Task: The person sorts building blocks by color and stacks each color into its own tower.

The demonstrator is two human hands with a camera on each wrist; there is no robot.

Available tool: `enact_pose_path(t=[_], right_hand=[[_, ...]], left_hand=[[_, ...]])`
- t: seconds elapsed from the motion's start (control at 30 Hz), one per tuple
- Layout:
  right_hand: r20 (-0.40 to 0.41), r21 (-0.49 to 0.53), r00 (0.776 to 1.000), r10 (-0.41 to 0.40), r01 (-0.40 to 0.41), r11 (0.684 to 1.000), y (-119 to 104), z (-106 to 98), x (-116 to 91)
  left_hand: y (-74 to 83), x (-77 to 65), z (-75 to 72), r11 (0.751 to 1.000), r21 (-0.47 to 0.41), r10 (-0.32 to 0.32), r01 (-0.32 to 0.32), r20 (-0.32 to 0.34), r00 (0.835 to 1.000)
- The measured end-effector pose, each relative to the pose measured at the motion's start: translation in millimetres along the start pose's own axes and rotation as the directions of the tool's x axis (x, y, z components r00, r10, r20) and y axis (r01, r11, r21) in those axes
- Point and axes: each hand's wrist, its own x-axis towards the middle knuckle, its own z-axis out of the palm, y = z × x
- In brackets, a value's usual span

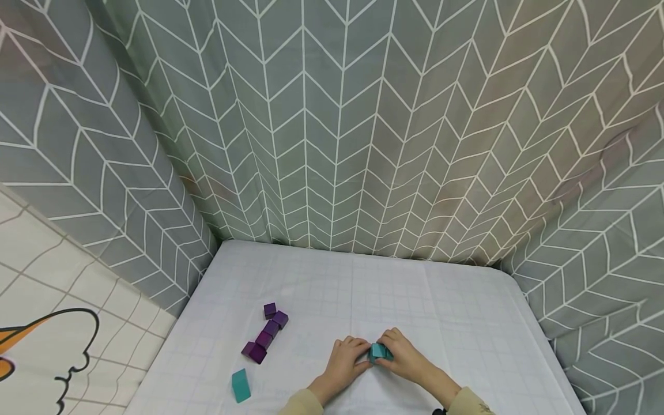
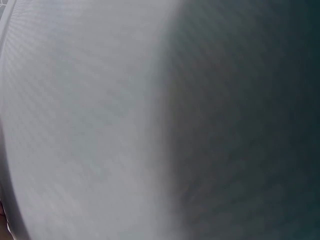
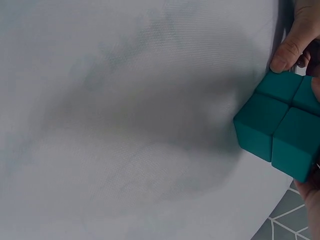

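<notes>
Between the two hands, in the head view, is a small cluster of teal cube blocks (image 1: 378,351) just above or on the white tabletop. My left hand (image 1: 343,363) holds its left side with thumb and fingertips. From the right, my right hand (image 1: 407,358) grips it between thumb and fingers. The right wrist view shows several teal blocks (image 3: 272,122) set flush together, a thumb (image 3: 290,52) touching the upper edge and part of a hand at the lower right. Only blurred white cloth and a dark shape fill the left wrist view.
Left of the hands, several purple blocks (image 1: 271,328) form a bent line on the white tabletop (image 1: 404,300). A separate teal block (image 1: 241,385) lies nearer the front. Grey patterned curtains (image 1: 332,144) hang behind and at both sides.
</notes>
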Motion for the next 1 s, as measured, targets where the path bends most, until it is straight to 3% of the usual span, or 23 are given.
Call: enact_pose_path(t=[0.2, 0.37, 0.73, 1.0], right_hand=[[-0.003, -0.013, 0.999, -0.036, 0.036, 0.999, -4, -10, 9], [-0.043, -0.012, 0.995, -0.085, 0.084, 0.996, -13, -27, 29], [-0.083, -0.076, 0.965, -0.248, 0.242, 0.967, -38, -65, 106], [-0.098, -0.052, 0.934, -0.344, 0.340, 0.939, -77, -71, 159]], left_hand=[[-3.6, 1.6, 0.0, 1.000, 0.004, -0.014, 0.014, 0.018, 1.000], [-7.2, 3.2, -0.7, 1.000, 0.020, 0.000, 0.000, 0.004, 1.000], [-12.4, 4.2, -2.7, 1.000, 0.029, -0.008, 0.007, 0.029, 1.000], [-15.2, 2.7, 1.3, 1.000, 0.015, -0.023, 0.023, 0.029, 0.999]])
